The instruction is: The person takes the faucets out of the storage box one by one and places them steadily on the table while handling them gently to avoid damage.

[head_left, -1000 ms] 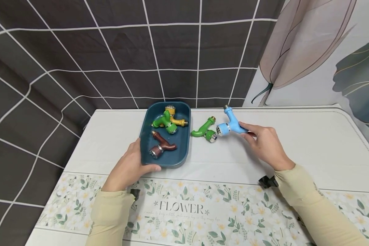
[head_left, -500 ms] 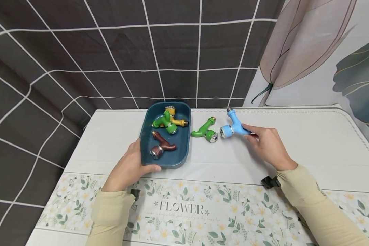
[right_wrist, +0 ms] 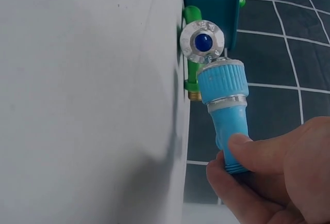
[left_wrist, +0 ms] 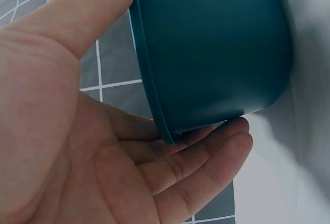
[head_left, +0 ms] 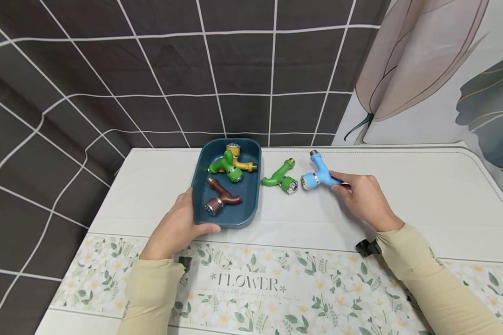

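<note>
My right hand [head_left: 366, 197] pinches a light blue tap [head_left: 321, 173] by its spout end between thumb and fingers, to the right of the tub. In the right wrist view the ribbed blue knob [right_wrist: 223, 82] overlaps a green tap [right_wrist: 192, 15] on the table. That green tap [head_left: 279, 177] lies just outside the tub's right wall. My left hand [head_left: 176, 223] holds the near left corner of a dark blue plastic tub [head_left: 255, 204], thumb along the front. Its fingertips [left_wrist: 240, 126] touch the outer wall. Inside lie a brown tap [head_left: 224, 195], another green tap [head_left: 224, 165] and a yellow tap [head_left: 245, 165].
The white table [head_left: 423, 195] has a floral printed band [head_left: 255, 307] along its near part. Behind it hangs a dark curtain [head_left: 239, 60] with white grid lines, and a leaf-patterned one [head_left: 419, 60] covers the back right.
The blue tap in my right hand has shifted slightly right and nearer to me, opening a small gap from the green tap. My left hand and the tub have stayed put.
</note>
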`<state>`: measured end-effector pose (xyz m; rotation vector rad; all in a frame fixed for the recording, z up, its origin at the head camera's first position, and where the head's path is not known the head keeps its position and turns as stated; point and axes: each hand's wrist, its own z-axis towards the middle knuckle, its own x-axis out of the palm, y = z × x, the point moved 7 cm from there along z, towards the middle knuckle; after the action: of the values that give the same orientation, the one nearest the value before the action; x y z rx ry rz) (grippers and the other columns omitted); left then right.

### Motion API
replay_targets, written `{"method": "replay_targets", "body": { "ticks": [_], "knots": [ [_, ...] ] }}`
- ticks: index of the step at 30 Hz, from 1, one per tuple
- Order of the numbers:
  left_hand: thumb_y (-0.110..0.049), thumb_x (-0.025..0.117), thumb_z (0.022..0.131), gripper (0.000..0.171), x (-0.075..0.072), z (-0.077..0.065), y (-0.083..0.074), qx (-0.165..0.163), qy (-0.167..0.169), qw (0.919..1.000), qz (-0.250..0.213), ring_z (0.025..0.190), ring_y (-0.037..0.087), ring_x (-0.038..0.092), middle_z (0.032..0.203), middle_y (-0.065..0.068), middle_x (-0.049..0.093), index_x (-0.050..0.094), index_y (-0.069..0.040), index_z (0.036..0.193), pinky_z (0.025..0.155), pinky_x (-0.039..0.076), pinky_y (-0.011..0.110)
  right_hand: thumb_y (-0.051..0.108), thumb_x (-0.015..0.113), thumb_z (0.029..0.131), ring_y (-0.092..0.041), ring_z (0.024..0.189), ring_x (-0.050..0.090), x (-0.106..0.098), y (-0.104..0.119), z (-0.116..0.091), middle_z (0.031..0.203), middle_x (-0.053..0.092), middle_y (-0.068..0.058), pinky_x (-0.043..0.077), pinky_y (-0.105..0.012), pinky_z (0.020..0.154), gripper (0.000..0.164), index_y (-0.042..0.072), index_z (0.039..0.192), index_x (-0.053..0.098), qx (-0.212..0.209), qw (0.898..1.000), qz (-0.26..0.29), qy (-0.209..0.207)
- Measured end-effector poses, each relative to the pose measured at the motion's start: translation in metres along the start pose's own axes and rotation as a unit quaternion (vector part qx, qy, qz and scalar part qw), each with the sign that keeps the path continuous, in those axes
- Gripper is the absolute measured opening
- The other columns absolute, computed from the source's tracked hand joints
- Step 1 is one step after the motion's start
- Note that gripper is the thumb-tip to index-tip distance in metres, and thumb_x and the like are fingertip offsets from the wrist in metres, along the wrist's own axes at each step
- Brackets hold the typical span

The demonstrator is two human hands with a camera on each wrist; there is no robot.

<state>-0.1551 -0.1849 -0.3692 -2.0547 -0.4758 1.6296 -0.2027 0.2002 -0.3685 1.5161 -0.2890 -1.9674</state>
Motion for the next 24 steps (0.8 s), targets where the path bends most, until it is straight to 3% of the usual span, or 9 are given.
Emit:
{"method": "replay_targets", "body": {
  "ticks": [12, 24],
  "knots": [
    [-0.038, 0.089, 0.077, 0.122, 0.000, 0.001, 0.001, 0.005, 0.000, 1.0000, 0.002, 0.143, 0.039, 0.033, 0.158, 0.026, 0.027, 0.007, -0.002, 0.161, 0.111, 0.035, 0.058, 0.000, 0.072, 0.090, -0.023, 0.065, 0.055, 0.008, -0.004, 0.001, 0.102, 0.071, -0.028, 0.037, -0.027, 0.052, 0.034, -0.005, 0.123, 0.069, 0.023, 0.999, -0.005, 0.026],
    [-0.039, 0.088, 0.077, 0.123, 0.000, 0.001, 0.001, 0.003, 0.002, 1.0000, 0.000, 0.144, 0.039, 0.033, 0.159, 0.026, 0.026, 0.007, -0.001, 0.160, 0.112, 0.035, 0.058, 0.000, 0.071, 0.091, -0.023, 0.067, 0.057, 0.012, -0.004, 0.002, 0.102, 0.071, -0.028, 0.040, -0.031, 0.057, 0.033, -0.005, 0.123, 0.069, 0.015, 0.999, -0.011, 0.031]
  ]
}}
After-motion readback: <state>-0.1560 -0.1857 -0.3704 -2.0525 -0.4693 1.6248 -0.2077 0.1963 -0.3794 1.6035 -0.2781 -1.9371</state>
